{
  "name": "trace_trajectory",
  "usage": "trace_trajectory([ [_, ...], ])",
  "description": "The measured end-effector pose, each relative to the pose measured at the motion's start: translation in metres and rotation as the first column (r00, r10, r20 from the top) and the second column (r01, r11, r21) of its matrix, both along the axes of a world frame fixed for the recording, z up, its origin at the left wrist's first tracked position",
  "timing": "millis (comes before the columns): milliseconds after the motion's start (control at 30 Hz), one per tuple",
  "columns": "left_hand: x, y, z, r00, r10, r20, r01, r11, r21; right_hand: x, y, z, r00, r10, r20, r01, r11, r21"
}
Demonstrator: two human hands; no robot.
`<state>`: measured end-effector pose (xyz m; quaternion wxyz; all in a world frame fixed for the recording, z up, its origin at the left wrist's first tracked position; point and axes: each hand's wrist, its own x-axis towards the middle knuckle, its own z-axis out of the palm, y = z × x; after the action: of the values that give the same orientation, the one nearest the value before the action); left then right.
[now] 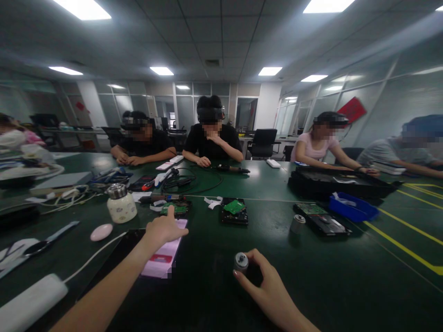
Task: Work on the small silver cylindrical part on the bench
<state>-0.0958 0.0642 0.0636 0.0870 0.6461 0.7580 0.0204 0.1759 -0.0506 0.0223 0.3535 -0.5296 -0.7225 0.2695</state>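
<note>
My left hand reaches forward over a phone with a pink lit screen lying on the dark green table; its fingers are curled and the thumb sticks out, with nothing visibly in it. My right hand rests on the table near the front, fingers pinched on a small round metal part that stands on the tabletop. A hard drive with a green circuit board lies a little beyond both hands.
A cream jar with a metal lid, a pink oval object, a white power bank and cables lie to the left. A small metal cylinder, another opened drive and a blue tray sit right. Several people sit across the table.
</note>
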Motion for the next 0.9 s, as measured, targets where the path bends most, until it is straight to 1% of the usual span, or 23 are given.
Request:
trace_trajectory([
  [200,-0.0023,0.0006,-0.0004,1.0,-0.011,0.007,0.011,1.0,0.011,0.0006,-0.001,0.0022,1.0,-0.001,-0.01,0.001,1.0,-0.031],
  [367,-0.0013,0.0011,-0.0024,1.0,-0.011,0.019,0.011,1.0,0.014,0.0008,-0.0002,-0.0008,1.0,-0.004,-0.023,0.003,1.0,-0.015],
  [633,0.0018,-0.0012,-0.0001,0.999,0.024,0.021,-0.024,1.0,0.016,0.0016,0.0014,-0.0032,1.0,0.008,-0.02,-0.009,0.999,-0.037],
  [700,0.0003,-0.0011,0.001,0.999,0.039,0.02,-0.04,0.999,0.017,0.0018,0.001,-0.0039,1.0,0.002,-0.014,-0.003,0.999,-0.034],
  [900,-0.0057,0.0025,0.0025,0.989,0.144,0.018,-0.144,0.989,0.015,0.0022,0.0018,-0.0058,1.0,0.008,-0.011,-0.009,0.999,-0.036],
])
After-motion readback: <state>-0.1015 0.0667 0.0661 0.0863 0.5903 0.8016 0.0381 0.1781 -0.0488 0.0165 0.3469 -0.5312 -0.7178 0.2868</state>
